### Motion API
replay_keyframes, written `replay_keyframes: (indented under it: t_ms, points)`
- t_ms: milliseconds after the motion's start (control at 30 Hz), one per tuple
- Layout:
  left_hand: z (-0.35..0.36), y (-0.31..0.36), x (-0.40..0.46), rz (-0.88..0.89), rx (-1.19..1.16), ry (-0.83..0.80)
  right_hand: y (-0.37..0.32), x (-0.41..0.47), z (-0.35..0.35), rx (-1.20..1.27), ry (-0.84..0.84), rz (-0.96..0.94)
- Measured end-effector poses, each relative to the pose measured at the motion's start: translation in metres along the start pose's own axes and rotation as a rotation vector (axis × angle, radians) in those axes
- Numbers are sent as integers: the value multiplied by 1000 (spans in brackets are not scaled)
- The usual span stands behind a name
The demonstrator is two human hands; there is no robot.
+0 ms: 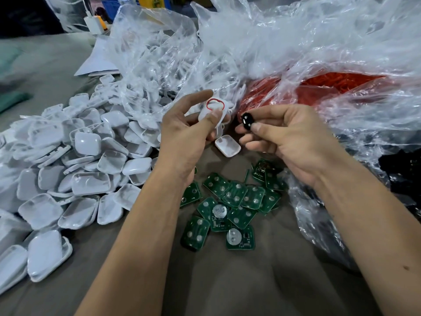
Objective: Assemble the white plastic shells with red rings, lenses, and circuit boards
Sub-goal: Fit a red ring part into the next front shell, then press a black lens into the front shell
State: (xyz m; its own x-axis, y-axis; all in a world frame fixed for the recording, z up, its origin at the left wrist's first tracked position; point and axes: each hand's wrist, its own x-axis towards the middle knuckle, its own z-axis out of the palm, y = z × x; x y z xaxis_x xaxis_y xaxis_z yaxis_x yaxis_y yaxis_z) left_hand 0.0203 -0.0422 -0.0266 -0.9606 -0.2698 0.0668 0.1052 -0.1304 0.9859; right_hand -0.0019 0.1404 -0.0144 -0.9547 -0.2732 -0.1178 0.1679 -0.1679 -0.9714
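Observation:
My left hand [184, 131] grips a white plastic shell [210, 110] above the table, thumb pressed on its face. A red ring [215, 104] sits in the shell's opening. Just to the right, my right hand [287, 135] pinches a glossy black lens [247, 120] between thumb and forefinger, a short gap away from the shell. Green circuit boards [230, 201] lie scattered on the grey table below both hands. One more white shell [227, 145] lies between my hands on the table.
A big heap of white shells [75, 174] covers the left side. Crumpled clear plastic bags [262, 49] fill the back; one holds red rings [330, 87]. Black parts in plastic [401, 169] sit at the right edge. Bare grey table [227, 281] lies near me.

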Motion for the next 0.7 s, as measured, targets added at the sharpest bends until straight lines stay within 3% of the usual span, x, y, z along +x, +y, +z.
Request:
replay_keyframes:
  t_ms: [367,700]
  points:
    - [-2,-2,1,16,-30,-123,2,0,1,-72,55,-70]
    - [-1,-3,-2,70,173,-243,1,1,1,-113,48,-48]
